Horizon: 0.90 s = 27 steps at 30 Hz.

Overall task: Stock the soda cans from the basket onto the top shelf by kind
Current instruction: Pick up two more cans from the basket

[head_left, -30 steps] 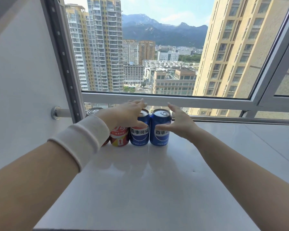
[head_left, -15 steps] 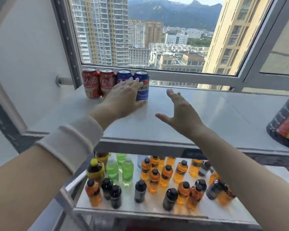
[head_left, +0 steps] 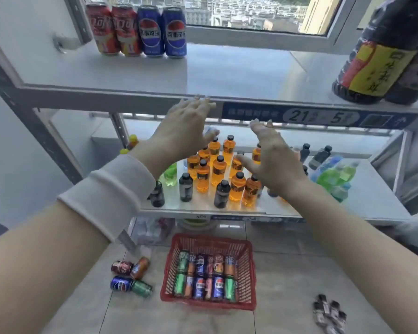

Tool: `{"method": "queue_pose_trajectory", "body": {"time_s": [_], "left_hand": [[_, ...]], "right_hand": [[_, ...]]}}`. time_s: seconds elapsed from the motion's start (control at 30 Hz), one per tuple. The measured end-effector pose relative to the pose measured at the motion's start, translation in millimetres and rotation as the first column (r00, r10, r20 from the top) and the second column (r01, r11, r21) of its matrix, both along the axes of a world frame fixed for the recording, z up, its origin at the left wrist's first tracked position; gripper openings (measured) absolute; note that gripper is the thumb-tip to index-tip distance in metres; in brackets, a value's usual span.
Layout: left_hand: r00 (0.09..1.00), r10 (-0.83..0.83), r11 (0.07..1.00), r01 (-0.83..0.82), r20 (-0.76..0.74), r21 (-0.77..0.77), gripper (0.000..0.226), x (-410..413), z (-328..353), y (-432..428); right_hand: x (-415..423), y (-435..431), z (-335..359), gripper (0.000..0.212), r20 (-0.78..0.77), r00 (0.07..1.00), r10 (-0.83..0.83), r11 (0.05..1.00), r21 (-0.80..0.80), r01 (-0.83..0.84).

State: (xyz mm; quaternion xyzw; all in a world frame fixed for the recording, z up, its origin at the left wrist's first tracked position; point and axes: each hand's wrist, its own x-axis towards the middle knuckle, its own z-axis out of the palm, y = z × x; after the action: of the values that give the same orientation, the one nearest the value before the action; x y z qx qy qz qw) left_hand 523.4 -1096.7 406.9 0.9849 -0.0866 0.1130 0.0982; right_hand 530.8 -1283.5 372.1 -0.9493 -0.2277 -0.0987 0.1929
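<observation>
On the top shelf (head_left: 227,68), at the back left, stand two red cola cans (head_left: 115,30) and two blue cola cans (head_left: 163,32) in a row. A red basket (head_left: 169,268) sits on the floor below, holding several green, orange, blue and red cans (head_left: 205,276). My left hand (head_left: 186,128) and my right hand (head_left: 273,157) hover empty with spread fingers in front of the shelf edge, below the top shelf and well above the basket.
Several loose cans (head_left: 130,277) lie on the floor left of the basket. The middle shelf (head_left: 372,201) carries many orange, dark and green bottles. Large dark bottles (head_left: 384,51) stand at the top shelf's right end. Small dark bottles (head_left: 328,314) lie on the floor at the right.
Both hands have let go of the blue cans and drawn back down from the top shelf. The view has tilted down, bringing the basket and floor into sight.
</observation>
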Motion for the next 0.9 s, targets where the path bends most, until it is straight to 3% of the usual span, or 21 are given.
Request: {"method": "queue_pose_trajectory", "body": {"time_s": [0.27, 0.43, 0.63, 0.9], "left_hand": [[0.979, 0.017, 1.000, -0.017, -0.203, 0.000, 0.061, -78, -100, -18], [0.906, 0.054, 0.984, -0.120, -0.420, -0.131, 0.055, -96, -196, -31], [0.710, 0.109, 0.913, -0.348, -0.696, -0.212, 0.056, -98, -321, -49], [0.405, 0.043, 0.787, -0.577, -0.913, -0.219, 0.053, -101, -426, -65]], "right_hand": [[-84, -29, -108, 0.073, -0.240, 0.969, -0.049, 0.999, -0.030, 0.043], [-106, -54, -198, 0.076, -0.492, 0.862, -0.123, 0.991, -0.106, 0.081], [-95, -86, -299, 0.077, -0.721, 0.654, -0.230, 0.973, -0.155, 0.171], [-61, -94, -398, 0.076, -0.866, 0.394, -0.309, 0.948, -0.248, 0.199]]}}
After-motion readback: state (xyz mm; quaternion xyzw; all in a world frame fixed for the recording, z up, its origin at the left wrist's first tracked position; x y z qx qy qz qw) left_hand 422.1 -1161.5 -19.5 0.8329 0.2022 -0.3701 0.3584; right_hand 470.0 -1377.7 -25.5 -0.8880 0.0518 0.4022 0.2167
